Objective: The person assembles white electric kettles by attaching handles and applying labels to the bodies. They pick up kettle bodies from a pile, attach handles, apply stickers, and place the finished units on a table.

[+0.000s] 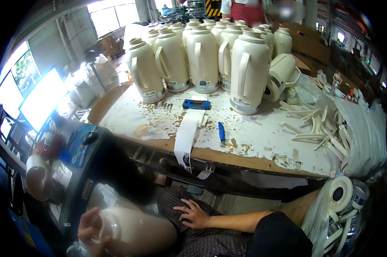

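Observation:
A cream thermos flask [144,231] lies sideways across my lap, its neck end toward the left. My left hand [90,231] is closed around that neck end, the fingers curled over the rim. The flask's far end rests by my dark patterned clothing. On my thigh, my right hand [195,215] lies with its fingers spread, holding nothing. Several upright thermos flasks with handles [247,73] stand grouped at the back of the worktable [262,137]. One tipped flask [281,73] lies at their right.
On the table are a blue tool [197,104], a strip of labels [185,137] hanging over the front edge, a blue-handled cutter [221,132] and a pile of loose handles [320,126]. A plastic bag of round parts [341,192] stands lower right. A machine [84,145] is at left.

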Available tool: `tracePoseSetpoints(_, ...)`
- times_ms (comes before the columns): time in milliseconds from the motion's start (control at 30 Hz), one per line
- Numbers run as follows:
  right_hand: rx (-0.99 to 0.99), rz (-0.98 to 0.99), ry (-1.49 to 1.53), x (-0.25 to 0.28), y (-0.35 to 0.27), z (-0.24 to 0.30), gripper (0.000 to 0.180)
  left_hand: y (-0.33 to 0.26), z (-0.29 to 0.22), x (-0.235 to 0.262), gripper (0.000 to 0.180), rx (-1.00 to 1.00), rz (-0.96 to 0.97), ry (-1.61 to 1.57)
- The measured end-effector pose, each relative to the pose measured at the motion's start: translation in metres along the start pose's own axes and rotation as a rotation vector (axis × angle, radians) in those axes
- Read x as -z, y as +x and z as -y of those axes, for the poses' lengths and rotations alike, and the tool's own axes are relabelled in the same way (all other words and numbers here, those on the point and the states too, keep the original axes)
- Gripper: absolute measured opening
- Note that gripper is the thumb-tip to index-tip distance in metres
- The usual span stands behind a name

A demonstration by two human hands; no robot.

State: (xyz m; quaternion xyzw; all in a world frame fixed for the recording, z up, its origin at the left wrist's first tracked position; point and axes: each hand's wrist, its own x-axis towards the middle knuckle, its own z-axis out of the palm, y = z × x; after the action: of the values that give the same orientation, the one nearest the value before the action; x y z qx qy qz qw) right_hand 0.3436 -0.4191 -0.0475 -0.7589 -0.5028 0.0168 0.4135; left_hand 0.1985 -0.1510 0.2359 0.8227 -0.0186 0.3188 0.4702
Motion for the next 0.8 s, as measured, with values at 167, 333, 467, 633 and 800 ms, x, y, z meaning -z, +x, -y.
tracePoseSetpoints(167,0.013,0.045,-0.012,-0.003,-0.001,-0.001,0.014,0.019,0.036,0.027,0.060,0.207,-0.067,-0.033)
tracePoseSetpoints(333,0.038,0.105,0.004,-0.006,0.001,0.005,0.014,0.006,0.088,0.037,0.041,0.300,-0.031,0.043)
tracePoseSetpoints(467,0.109,0.160,0.143,0.016,0.014,-0.005,0.025,0.004,0.099,0.033,0.027,0.296,-0.044,-0.091)
tracePoseSetpoints(633,-0.226,-0.474,-0.297,0.194,0.028,-0.030,0.026,-0.001,0.103,0.038,0.027,0.364,-0.175,0.015)
tracePoseSetpoints(800,-0.485,-0.955,-0.809,0.375,-0.018,-0.127,0.050,0.002,0.105,0.033,0.031,0.332,-0.207,-0.033)
